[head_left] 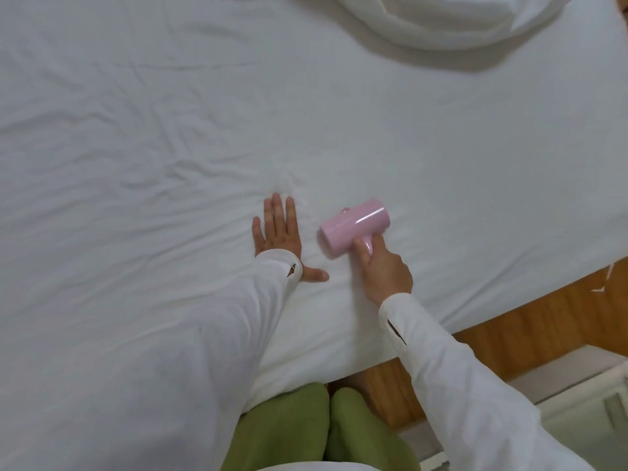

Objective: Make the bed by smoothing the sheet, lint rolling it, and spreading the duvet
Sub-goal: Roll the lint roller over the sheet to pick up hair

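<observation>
We see the left hand (278,232) pressed flat on the white sheet (170,113), fingers straight, its grip released. Just beside it, the right hand (384,266) grips the handle of the pink lint roller (353,227), whose drum lies on the sheet. The bunched duvet (458,22) lies at the bed's far side.

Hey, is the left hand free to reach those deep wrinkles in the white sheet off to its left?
Probably yes. The left hand lies flat and empty on the white sheet, and nothing sits between it and the wrinkles. The pink lint roller is on its other side.
</observation>
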Tool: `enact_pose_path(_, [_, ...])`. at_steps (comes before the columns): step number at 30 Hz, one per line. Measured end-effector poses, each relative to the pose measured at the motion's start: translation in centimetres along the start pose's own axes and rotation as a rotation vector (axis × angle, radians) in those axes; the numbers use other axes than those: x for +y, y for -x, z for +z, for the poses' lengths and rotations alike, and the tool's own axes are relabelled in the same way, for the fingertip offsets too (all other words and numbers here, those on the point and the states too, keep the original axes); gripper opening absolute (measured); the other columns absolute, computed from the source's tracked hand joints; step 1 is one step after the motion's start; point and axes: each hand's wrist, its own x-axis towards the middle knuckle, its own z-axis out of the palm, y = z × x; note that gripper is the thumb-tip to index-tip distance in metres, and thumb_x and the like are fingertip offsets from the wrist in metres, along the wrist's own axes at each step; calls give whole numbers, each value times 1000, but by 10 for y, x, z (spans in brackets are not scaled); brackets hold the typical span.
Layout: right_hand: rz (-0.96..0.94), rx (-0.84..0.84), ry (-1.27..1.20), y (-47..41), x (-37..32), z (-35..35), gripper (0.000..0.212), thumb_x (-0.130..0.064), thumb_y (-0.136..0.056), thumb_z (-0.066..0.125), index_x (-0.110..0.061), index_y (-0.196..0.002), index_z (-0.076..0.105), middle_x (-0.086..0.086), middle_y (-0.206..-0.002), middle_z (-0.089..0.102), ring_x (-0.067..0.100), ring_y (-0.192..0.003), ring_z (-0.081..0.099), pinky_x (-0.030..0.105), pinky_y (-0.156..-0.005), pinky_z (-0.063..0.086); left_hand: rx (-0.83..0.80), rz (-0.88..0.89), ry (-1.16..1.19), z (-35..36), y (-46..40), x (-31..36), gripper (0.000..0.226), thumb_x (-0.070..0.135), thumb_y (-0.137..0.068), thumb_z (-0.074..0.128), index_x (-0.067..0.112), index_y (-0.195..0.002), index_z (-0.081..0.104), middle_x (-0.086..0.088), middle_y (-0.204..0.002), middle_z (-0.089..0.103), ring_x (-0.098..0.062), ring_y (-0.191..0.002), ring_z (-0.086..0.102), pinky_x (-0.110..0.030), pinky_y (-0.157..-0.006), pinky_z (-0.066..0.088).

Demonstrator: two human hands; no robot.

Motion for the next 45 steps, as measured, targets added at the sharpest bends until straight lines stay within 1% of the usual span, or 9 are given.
enact_pose_path(6, [-33, 41, -182, 15, 4, -19, 34, -60, -94, 34, -29, -89, 48, 0, -80, 60, 30, -80, 55, 37, -68, 40, 65, 27, -40, -27, 4, -13, 145, 77, -51, 70, 15, -147, -20, -5, -157, -10, -28, -144, -7, -47, -116, 2])
enact_pose_path(9, [-48, 47, -344, 11, -11, -21, 39, -64, -88, 42, -28, -76, 48, 2, -72, 60, 31, -72, 58, 42, -69, 47, 95, -12, -24, -40, -5, -20, 148, 80, -51, 67, 11, -145, -25, -7, -156, -20, -26, -144, -18, -48, -115, -4])
enact_pose_path(13, [-62, 42, -325, -10, -35, -16, 46, -63, -91, 37, -19, -81, 47, 9, -78, 64, 37, -78, 60, 43, -69, 48, 156, -43, -37, -52, -25, -23, 156, 84, -46, 64, 4, -142, -30, -11, -152, -32, -24, -140, -30, -46, -114, -10])
enact_pose_path(17, [-5, 62, -196, -34, -60, -8, 45, -58, -98, 28, -19, -107, 49, 18, -98, 64, 39, -94, 58, 39, -74, 41, 186, 15, -73, -66, -53, -31, 160, 87, -42, 63, 3, -141, -31, -14, -150, -35, -26, -138, -33, -47, -113, -15])
enact_pose_path(22, [-47, 81, -188, -84, -127, -23, 50, -56, -98, 26, -22, -127, 48, 22, -112, 62, 40, -105, 57, 39, -81, 39, 134, 20, -134, -71, -85, -39, 165, 92, -34, 58, 4, -138, -36, -14, -146, -41, -28, -134, -39, -49, -110, -19])
enact_pose_path(29, [-150, 99, -259, -149, -217, -56, 50, -51, -97, 28, -18, -118, 59, 14, -119, 59, 35, -108, 56, 39, -91, 44, 99, 32, -111, -69, -92, -43, 166, 93, -31, 56, 7, -134, -41, -12, -143, -46, -25, -131, -44, -49, -108, -23])
enact_pose_path(32, [-148, 96, -235, -140, -205, -53, 50, -52, -96, 27, -18, -116, 58, 16, -116, 60, 36, -105, 56, 41, -91, 46, 99, 31, -117, -69, -90, -42, 165, 93, -32, 56, 7, -134, -41, -12, -143, -45, -26, -131, -43, -49, -109, -23])
enact_pose_path(37, [-40, 48, -198, -89, -135, -35, 45, -56, -95, 26, -22, -110, 53, 16, -101, 62, 38, -97, 58, 42, -85, 47, 87, 26, -121, -74, -84, -40, 164, 91, -35, 59, 6, -135, -40, -13, -144, -44, -27, -131, -43, -49, -108, -23])
enact_pose_path(45, [72, -9, -163, -48, -85, -27, 44, -56, -97, 27, -21, -110, 51, 18, -103, 62, 38, -97, 57, 41, -85, 47, 79, 37, -141, -82, -75, -41, 160, 90, -41, 59, 5, -138, -35, -13, -148, -38, -27, -136, -36, -49, -111, -18])
